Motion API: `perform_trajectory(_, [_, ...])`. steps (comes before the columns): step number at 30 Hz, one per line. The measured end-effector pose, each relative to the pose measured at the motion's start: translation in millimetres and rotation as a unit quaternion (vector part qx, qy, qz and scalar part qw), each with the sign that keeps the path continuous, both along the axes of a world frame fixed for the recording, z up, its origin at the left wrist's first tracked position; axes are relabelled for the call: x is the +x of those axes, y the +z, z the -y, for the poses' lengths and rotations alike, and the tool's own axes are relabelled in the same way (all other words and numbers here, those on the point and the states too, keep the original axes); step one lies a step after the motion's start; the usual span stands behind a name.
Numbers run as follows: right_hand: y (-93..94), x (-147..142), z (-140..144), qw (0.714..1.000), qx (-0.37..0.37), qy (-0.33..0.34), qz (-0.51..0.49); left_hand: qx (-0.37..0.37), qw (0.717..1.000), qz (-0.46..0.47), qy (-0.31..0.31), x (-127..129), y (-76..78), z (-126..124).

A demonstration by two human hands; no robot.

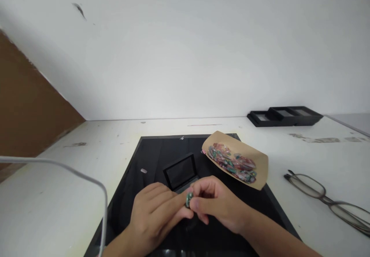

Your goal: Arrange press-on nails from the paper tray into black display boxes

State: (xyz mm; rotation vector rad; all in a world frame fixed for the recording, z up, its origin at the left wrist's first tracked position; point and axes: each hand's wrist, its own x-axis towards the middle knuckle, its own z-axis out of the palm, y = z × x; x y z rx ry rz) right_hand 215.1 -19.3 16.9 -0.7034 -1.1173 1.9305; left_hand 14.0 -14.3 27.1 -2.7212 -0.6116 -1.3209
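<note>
Just in front of the small open black case [182, 174], my two hands meet over the black board. A small glossy green piece [189, 199], shaped somewhat like a false nail, sits between their fingertips. My right hand [218, 203] pinches it with thumb and fingers. My left hand [157, 210] is closed, its index finger and thumb tips against the piece's left side. To the right, a tan paper tray [261, 166] holds many glossy pink, red and green pieces. One pale pink piece [143, 170] lies alone on the board. My hands partly cover the case's lower half.
The black glossy board [153, 149] rests on a white table [86, 183]. Eyeglasses [326, 199] lie at the right, and black frame-like holders [285, 116] stand against the wall. A white cable [83, 178] loops across the left front.
</note>
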Motion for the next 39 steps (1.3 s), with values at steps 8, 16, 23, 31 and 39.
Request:
perform_trajectory(8, [-1.3,9,-1,0.995,0.048,0.001,0.088,-0.070,0.994,0.049,0.061,3,-4.8,3])
perform_trajectory(16, [3.0,14,-4,0.990,0.075,-0.004,0.119,-0.133,0.988,0.037,0.064,2,-4.0,3])
perform_trajectory(23, [5.6,16,-3,0.989,0.082,0.000,0.127,-0.160,0.984,0.055,0.046,2,-2.9,5])
perform_trajectory(31, [11.8,14,2,0.993,0.058,0.000,0.104,-0.156,0.984,0.085,0.017,3,-0.7,6])
perform_trajectory(39, [11.0,13,4,0.996,0.024,-0.034,0.085,-0.152,0.986,0.068,0.026,4,0.4,8])
